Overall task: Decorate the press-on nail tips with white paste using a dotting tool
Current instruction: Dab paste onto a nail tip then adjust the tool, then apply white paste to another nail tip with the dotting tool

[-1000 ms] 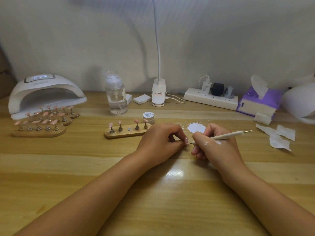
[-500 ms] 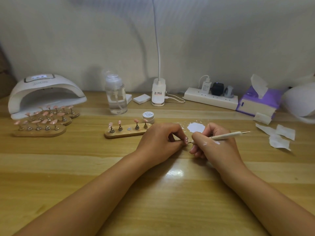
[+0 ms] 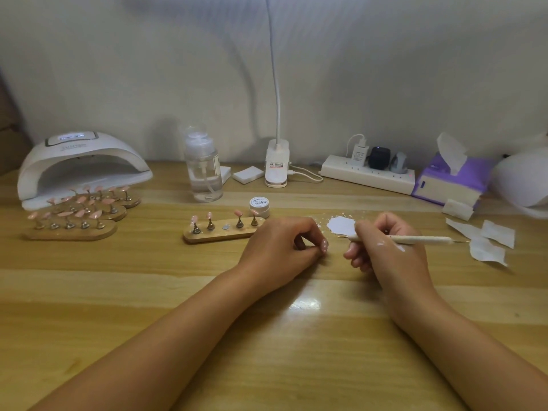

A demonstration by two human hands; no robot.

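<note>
On the near desk [image 3: 118,292] both forearms reach in, and the hands lie close together but apart. The left hand [image 3: 281,247] is curled, its thumb and forefinger pinching a pink nail tip [image 3: 324,246] that bears small white dots. The right hand [image 3: 388,250] grips a dotting tool [image 3: 415,239] like a pen, with the shaft lying almost level and white smears on the back of the hand. The tool's left end points away from the nail tip, just beside a puddle of white paste [image 3: 341,225] spread on the desk behind the hands; whether it touches the paste I cannot tell. Left of the paste a wooden stand [image 3: 219,234] carries 4 pink tips [image 3: 238,213] and a bare grey disc at its middle, with a small white jar [image 3: 259,206] just behind its right end. Torn wipes [image 3: 486,247] lie to the right. Far left, 3 more stands [image 3: 71,231] of pink tips sit before a white nail lamp [image 3: 80,164]. Along the wall stand a clear bottle [image 3: 204,173], a white block [image 3: 247,175], a desk lamp [image 3: 276,166], a power strip [image 3: 367,175] and a purple tissue pack [image 3: 450,185]
</note>
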